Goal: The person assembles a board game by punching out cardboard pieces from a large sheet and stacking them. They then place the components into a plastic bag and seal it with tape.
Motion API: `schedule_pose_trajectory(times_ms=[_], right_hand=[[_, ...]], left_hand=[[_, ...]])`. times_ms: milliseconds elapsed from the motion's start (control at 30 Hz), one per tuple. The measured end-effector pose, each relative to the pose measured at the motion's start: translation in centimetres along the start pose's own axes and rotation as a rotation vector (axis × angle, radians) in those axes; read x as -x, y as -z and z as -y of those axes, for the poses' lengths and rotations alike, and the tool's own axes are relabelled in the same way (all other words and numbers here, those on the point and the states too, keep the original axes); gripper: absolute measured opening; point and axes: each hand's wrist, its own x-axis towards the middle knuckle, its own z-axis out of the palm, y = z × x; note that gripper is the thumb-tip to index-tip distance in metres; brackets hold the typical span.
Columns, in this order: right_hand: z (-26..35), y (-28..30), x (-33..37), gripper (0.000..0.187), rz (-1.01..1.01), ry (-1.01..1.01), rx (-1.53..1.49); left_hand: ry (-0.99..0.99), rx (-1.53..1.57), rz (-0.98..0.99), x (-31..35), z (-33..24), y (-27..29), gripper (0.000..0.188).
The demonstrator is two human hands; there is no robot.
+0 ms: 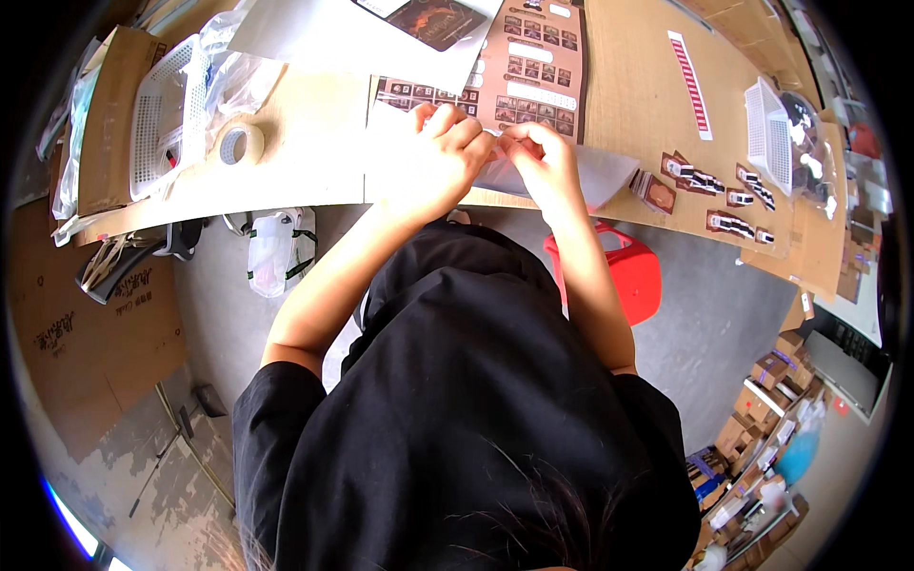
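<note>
At the table's near edge, my two hands come close together over a clear plastic bag (606, 175). My left hand (443, 157) is closed, its fingers curled over the bag's glare-whitened left part. With thumb and forefinger together, my right hand (543, 160) pinches the bag close by. Something small and reddish shows between the two hands, too small to name. Just beyond them lies a brown printed sheet (533, 100) with rows of small pictures. A white sheet (333, 40) with a dark picture on it overlaps the printed sheet at the back left.
On the left stand a white plastic basket (145, 143) and a roll of clear tape (252, 143). Small stacks of cards (657, 193), black-and-white pieces (700, 178), a red-striped strip (690, 86) and another white basket (767, 135) lie right. A red stool (636, 276) stands below the table.
</note>
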Motion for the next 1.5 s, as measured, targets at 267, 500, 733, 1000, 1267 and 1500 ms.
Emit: schedule_pose_trajectory(times_ms=[267, 500, 733, 1000, 1267, 1500], right_hand=[[-0.9, -2.2, 0.3, 0.006, -0.220, 0.063, -0.135], [0.6, -3.0, 0.0, 0.008, -0.414, 0.489, 0.382], [-0.2, -2.1, -2.3, 0.006, -0.208, 0.132, 0.297], [-1.5, -1.1, -5.5, 0.006, 0.468, -0.576, -0.215], [0.4, -3.3, -3.8, 0.033, 0.440, -0.699, -0.630], [1.1, -0.1, -0.1, 0.020, 0.354, 0.092, 0.312]], left_hand=[[0.044, -0.096, 0.083, 0.3, -0.3, -0.4, 0.010], [-0.044, -0.126, 0.103, 1.1, -0.8, 0.3, 0.007], [-0.219, -0.175, 0.223, 4.2, -0.5, 0.9, 0.009], [-0.168, -0.058, 0.356, 7.5, -1.2, 0.2, 0.009], [0.208, 0.091, 0.287, 5.1, -3.3, -2.1, 0.020], [0.285, 0.138, 0.243, 4.4, -1.9, -3.0, 0.005]])
